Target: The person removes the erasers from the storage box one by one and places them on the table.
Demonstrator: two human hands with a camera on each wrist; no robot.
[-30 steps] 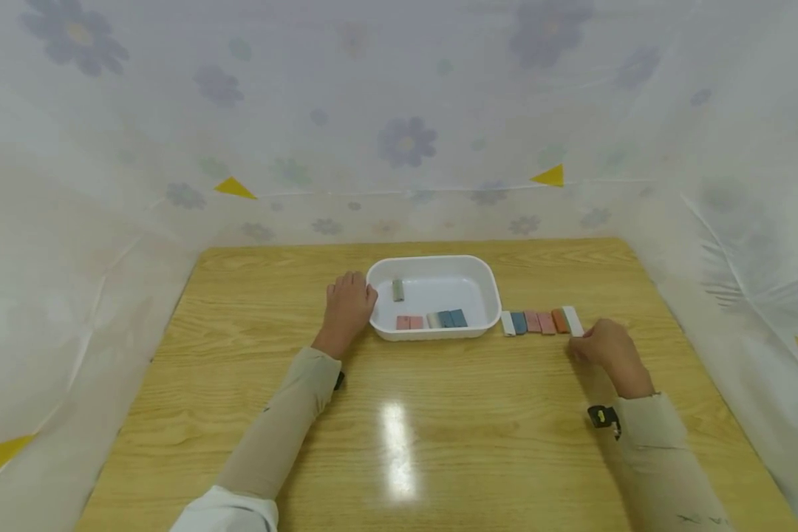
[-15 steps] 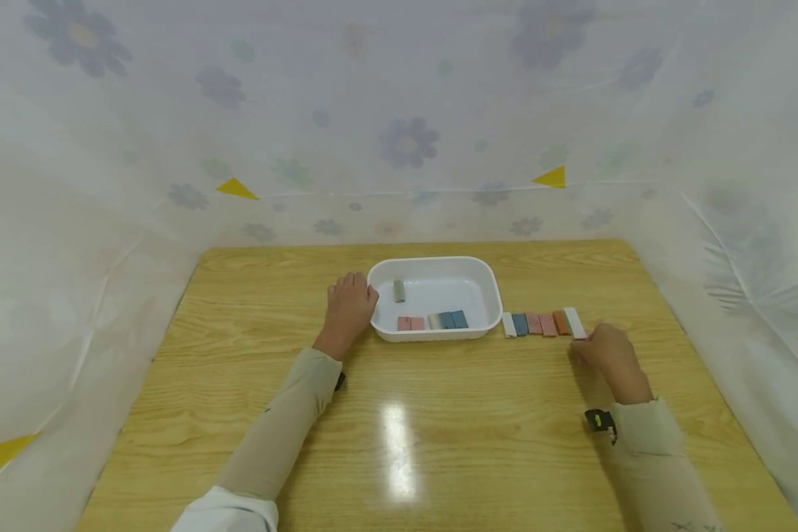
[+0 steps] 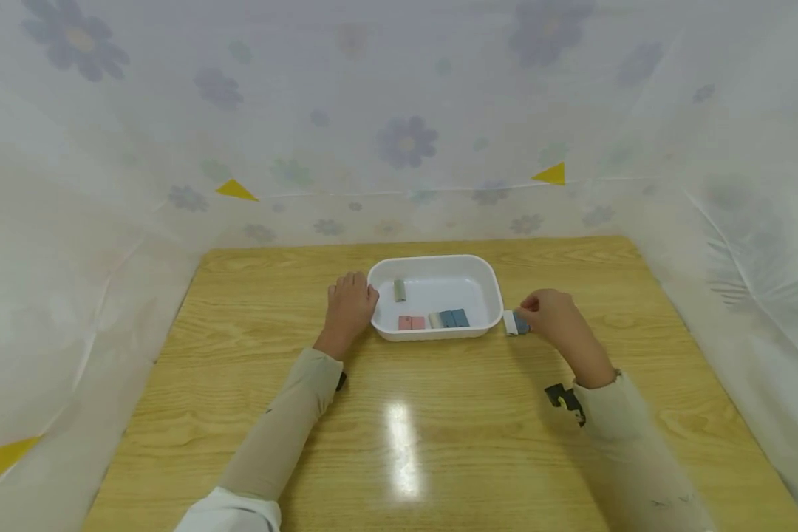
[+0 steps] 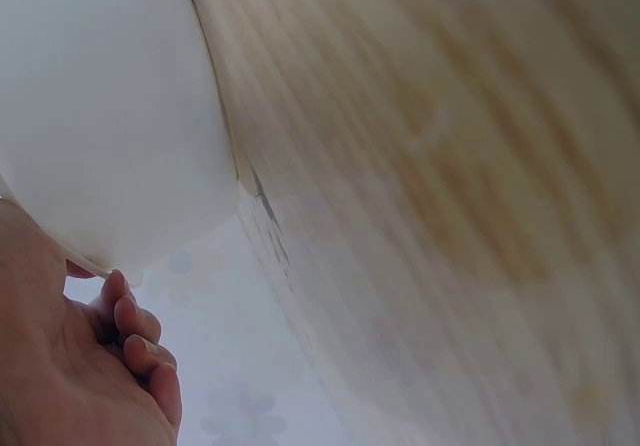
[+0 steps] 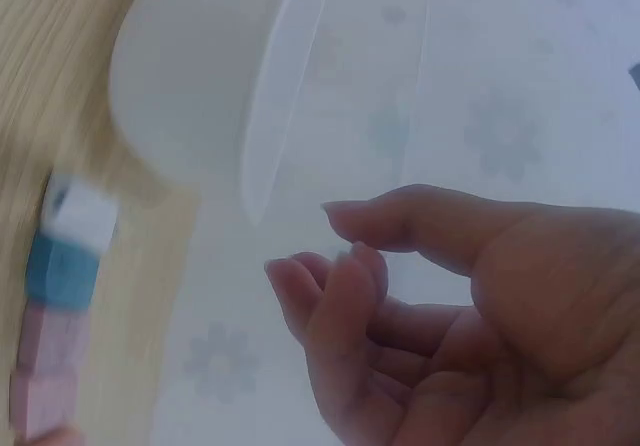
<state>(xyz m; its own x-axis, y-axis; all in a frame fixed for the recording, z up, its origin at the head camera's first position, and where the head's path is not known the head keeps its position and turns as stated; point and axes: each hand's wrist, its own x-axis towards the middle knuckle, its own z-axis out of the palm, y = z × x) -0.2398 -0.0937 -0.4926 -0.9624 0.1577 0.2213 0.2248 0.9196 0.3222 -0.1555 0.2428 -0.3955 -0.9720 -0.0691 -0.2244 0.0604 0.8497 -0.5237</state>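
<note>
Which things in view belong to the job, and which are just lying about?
Job, it seems:
white tray, left hand on its rim
blocks inside
row of blocks beside it, right hand near

Just around:
wood-grain table
flowered sheeting
yellow triangles

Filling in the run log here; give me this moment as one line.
left hand: holds rim of tray; right hand: holds nothing, near block row; in tray: pink blocks, blue blocks
</note>
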